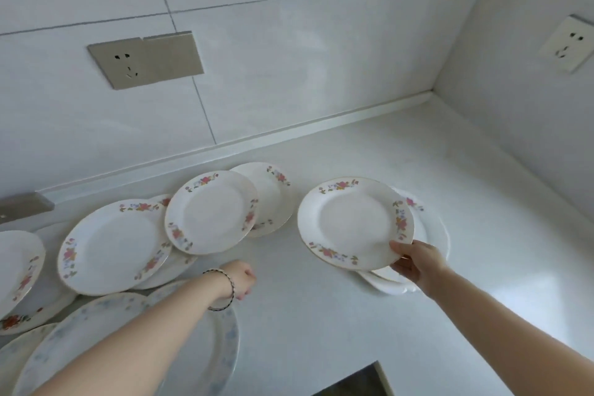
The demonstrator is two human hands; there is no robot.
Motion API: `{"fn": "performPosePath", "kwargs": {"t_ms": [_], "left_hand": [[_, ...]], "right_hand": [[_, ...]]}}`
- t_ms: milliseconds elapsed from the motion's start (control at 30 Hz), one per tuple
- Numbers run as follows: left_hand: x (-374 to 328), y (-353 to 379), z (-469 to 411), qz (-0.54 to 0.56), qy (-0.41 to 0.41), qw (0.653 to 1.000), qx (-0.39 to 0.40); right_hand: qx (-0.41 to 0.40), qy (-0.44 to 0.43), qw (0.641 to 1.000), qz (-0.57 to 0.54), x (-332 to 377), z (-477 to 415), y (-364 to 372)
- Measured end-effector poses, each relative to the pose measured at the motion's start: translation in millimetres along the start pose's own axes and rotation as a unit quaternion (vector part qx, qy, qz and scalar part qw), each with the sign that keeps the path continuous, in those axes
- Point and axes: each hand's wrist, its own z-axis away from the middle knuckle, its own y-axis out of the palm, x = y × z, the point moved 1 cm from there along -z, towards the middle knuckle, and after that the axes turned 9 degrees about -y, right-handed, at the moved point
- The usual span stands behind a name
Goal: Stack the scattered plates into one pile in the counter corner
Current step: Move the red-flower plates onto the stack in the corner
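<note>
The right hand [414, 262] pinches the near rim of a floral plate [355, 223], thumb on top and the other fingers hidden beneath, holding it over a white plate [435, 235] that lies on the bench [418, 154] towards the corner. Most of that lower plate is covered, so whether it is one plate or several cannot be told. The left hand [242, 280], seen from the back with a beaded bracelet [225, 291] at the wrist, hangs over bare bench with fingers loosely curled downward; their tips are out of sight, and it seems to hold nothing. Left of it the scattered plates overlap: a small floral plate [210, 212] lies over another [268, 193], and a larger floral plate [114, 246] hides most of one under it. Further plates are cut off by the left edge (one bears a red flower [14, 321]), and the left forearm crosses a pale blue-patterned plate [196, 354]. A dark opening [353, 382] is cropped at the bottom.
</note>
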Motion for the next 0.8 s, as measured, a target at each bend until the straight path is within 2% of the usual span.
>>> {"fn": "performPosePath", "kwargs": {"t_ms": [233, 533, 667, 800], "left_hand": [[-60, 31, -6, -0.034, 0.012, 0.999, 0.024], [-61, 16, -14, -0.083, 0.019, 0.996, 0.021], [-56, 9, -19, -0.069, 0.022, 0.997, 0.014], [-48, 7, -21, -0.054, 0.020, 0.998, 0.018]], "right_hand": [[-0.087, 0.010, 0.993, -0.081, -2, -23, -72], [-0.127, 0.032, 0.985, -0.109, -35, -34, -66], [-0.156, 0.010, 0.988, -0.017, -39, -39, -58], [-0.186, -0.026, 0.967, 0.172, -37, -40, -57]]}}
